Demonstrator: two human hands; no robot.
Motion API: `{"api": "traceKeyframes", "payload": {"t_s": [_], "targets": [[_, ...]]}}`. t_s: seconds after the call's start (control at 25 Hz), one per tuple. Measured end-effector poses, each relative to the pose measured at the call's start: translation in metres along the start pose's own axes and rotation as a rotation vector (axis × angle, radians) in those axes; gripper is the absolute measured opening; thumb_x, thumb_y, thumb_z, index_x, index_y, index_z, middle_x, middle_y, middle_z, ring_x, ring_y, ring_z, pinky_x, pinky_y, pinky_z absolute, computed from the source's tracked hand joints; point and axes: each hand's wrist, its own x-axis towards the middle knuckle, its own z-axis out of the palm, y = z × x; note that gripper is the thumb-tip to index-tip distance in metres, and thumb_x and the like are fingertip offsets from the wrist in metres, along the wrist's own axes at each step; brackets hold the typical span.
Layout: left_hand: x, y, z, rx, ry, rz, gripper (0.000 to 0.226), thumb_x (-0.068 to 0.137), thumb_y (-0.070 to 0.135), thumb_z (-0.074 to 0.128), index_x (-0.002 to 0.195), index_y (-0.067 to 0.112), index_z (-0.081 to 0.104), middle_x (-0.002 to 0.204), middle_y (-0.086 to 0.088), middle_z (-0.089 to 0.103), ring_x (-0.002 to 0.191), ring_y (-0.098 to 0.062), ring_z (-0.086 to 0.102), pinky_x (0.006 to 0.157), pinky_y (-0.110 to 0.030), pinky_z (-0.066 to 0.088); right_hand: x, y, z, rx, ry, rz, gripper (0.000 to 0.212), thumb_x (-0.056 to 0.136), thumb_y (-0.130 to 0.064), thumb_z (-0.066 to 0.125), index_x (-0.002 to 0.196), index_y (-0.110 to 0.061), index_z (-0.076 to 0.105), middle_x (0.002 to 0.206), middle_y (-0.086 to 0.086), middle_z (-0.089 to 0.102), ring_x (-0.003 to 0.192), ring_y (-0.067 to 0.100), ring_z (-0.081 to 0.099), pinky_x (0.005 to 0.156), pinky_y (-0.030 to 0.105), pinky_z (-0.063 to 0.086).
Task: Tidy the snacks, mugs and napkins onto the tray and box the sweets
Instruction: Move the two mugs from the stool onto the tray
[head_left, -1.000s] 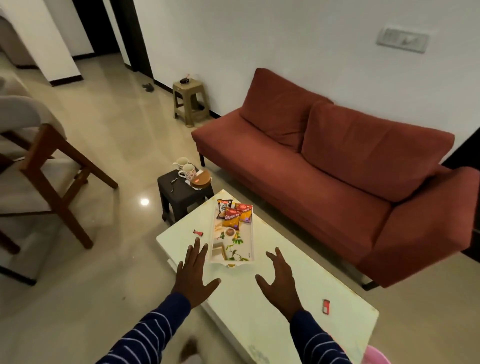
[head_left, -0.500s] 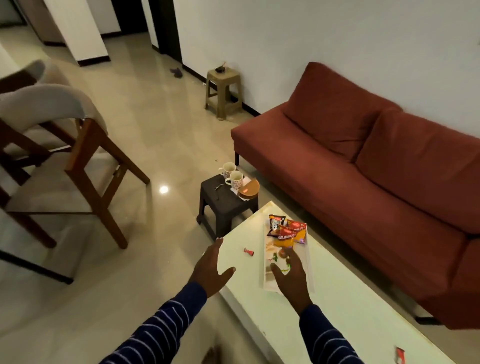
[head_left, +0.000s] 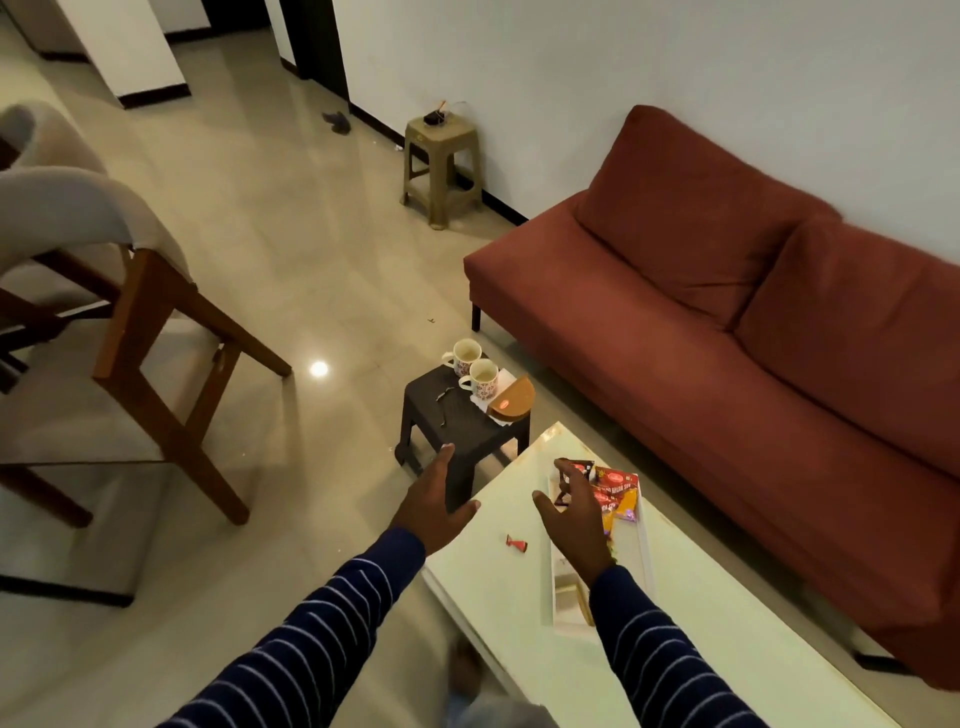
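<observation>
Both hands empty, step looks like fetching the mugs. Left hand (head_left: 434, 501) hangs off the tabletop (head_left: 493, 587) edge toward the dark stool (head_left: 457, 421), fingers (head_left: 441, 460) spread wide, touching nothing. Two mugs (head_left: 474, 365) stand upright on that stool beside a brown half-round box (head_left: 511, 402) lying on white napkins (head_left: 480, 400); take each by its handle, keep it level, then the napkins. Red sweet (head_left: 517, 543) lies loose between the hands. Right hand (head_left: 574, 519) hovers over the tray (head_left: 644, 540), fingers loosely open, holding nothing; snack packets (head_left: 615, 488) already in the tray's far end.
</observation>
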Motion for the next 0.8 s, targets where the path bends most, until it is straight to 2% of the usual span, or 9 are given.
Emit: {"api": "traceKeyframes", "payload": {"t_s": [0.2,0.36,0.68,0.8], "targets": [[0.073,0.01,-0.02,-0.022,0.017,-0.037,0.093,0.084,0.033,0.074,0.155,0.02,0.014,0.158,-0.007,0.03,0.14,-0.029,0.037,0.108,-0.04,0.042,0.081,-0.032,0.01,-0.073,-0.023,-0.048,0.059,0.091,-0.024,0.068,0.144,-0.023,0.041,0.154,0.001,0.041,0.134,0.023,0.046,0.108,0.043,0.044],[0.135,0.006,-0.033,-0.003,-0.022,-0.054,0.089,0.085,0.033,0.073,0.154,0.016,0.019,0.158,-0.007,0.029,0.143,-0.028,0.032,0.11,-0.038,0.037,0.142,-0.05,0.022,-0.096,-0.012,-0.031,0.06,0.09,-0.026,0.068,0.144,-0.019,0.042,0.152,0.004,0.043,0.133,0.025,0.048,0.108,0.045,0.045],[0.318,-0.074,-0.02,-0.034,-0.146,-0.174,0.074,0.084,0.034,0.072,0.146,0.01,0.038,0.148,-0.01,0.044,0.134,-0.027,0.044,0.109,-0.037,0.039,0.303,-0.028,0.101,-0.203,-0.041,0.135,0.06,0.088,-0.021,0.07,0.142,-0.02,0.044,0.151,0.005,0.044,0.13,0.028,0.049,0.107,0.048,0.046],[0.383,-0.119,0.007,-0.025,-0.24,-0.213,0.07,0.084,0.033,0.073,0.141,0.009,0.043,0.142,-0.012,0.051,0.129,-0.028,0.05,0.106,-0.042,0.043,0.36,0.003,0.137,-0.284,-0.085,0.223,0.06,0.087,-0.019,0.07,0.141,-0.018,0.045,0.147,0.007,0.048,0.127,0.028,0.051,0.105,0.041,0.047]]}}
